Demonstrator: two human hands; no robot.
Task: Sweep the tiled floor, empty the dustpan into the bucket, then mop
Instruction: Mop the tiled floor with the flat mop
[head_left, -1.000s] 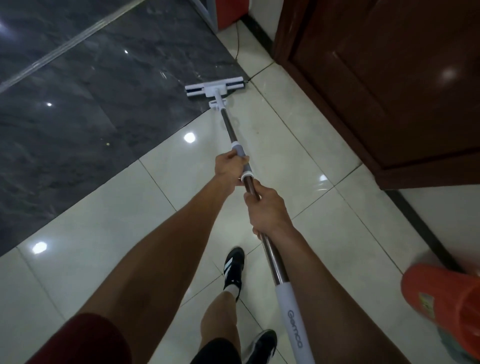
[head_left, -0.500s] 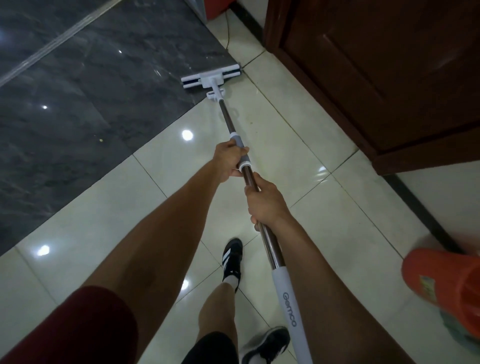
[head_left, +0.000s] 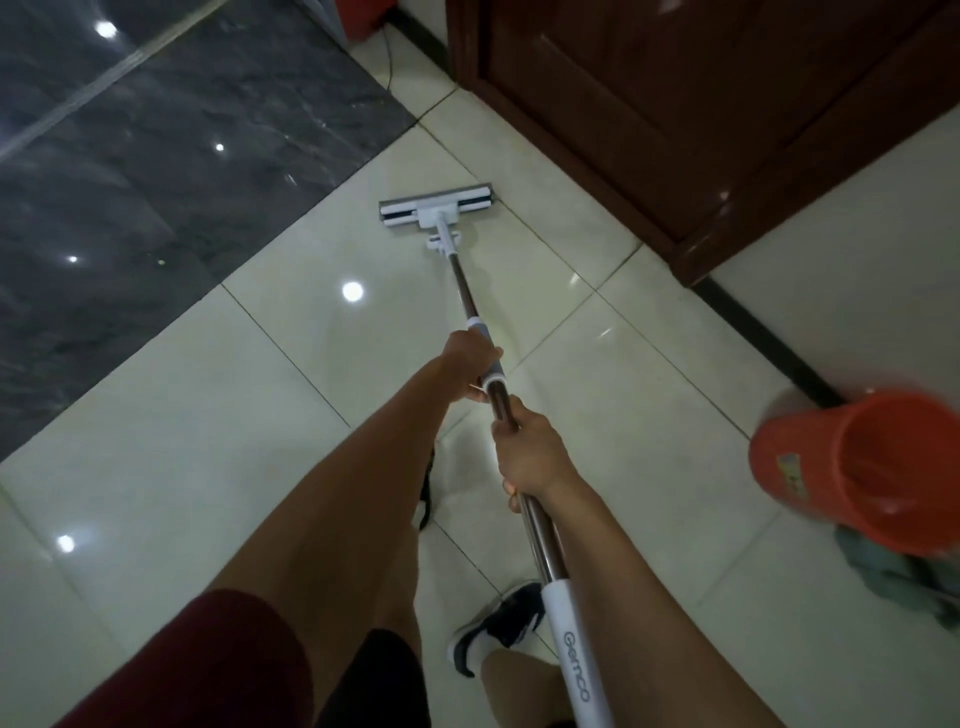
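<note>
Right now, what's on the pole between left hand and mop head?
Head view: only bare brown metal pole runs from the left hand to the mop head; nothing else on it.

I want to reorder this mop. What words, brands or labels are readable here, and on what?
"Gemco": grey lettering running along the white grip sleeve of the mop handle, as best it reads.
Sticker on the side of the orange bucket: too blurred to read.
No other text shows.

I see glossy cream floor tiles bearing the mop head, an orange bucket and a grey-green rag.
</note>
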